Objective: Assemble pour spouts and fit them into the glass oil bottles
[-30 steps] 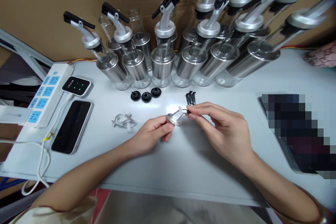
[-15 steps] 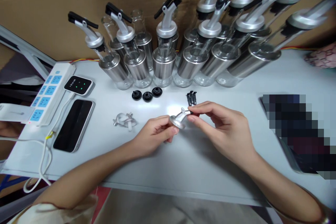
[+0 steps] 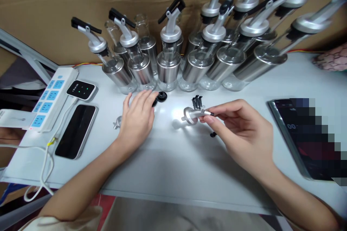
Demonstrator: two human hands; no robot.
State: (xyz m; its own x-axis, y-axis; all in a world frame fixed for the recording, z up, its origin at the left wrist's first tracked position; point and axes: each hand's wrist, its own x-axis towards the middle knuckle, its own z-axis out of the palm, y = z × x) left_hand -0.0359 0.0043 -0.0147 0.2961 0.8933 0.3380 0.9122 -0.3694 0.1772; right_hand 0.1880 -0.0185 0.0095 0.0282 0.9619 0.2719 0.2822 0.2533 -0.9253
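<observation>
My right hand (image 3: 241, 130) pinches a silver pourer spout (image 3: 191, 115) by its narrow, black-tipped end, with the round collar pointing left. Over to the left, my left hand (image 3: 138, 119) is open, fingers stretched over the black rubber stoppers. One black stopper (image 3: 162, 96) shows fully, another peeks out beside my fingertips, and the rest is hidden. Part of a loose silver spout (image 3: 117, 122) shows left of my left hand. Several small black levers (image 3: 197, 102) lie behind the held spout. A small black piece (image 3: 213, 134) is on the table below my right hand.
Glass and steel oil bottles (image 3: 169, 70), many with pourers fitted, stand in rows at the back. At left are a power strip (image 3: 58, 95), a WiFi device (image 3: 82, 90), a phone (image 3: 77, 131) and a white cable (image 3: 45, 166). Another phone (image 3: 295, 140) lies at right.
My left hand has let go of the spout and moved left to the black stoppers. My right hand keeps the spout, now turned more sideways. A small black piece shows below it.
</observation>
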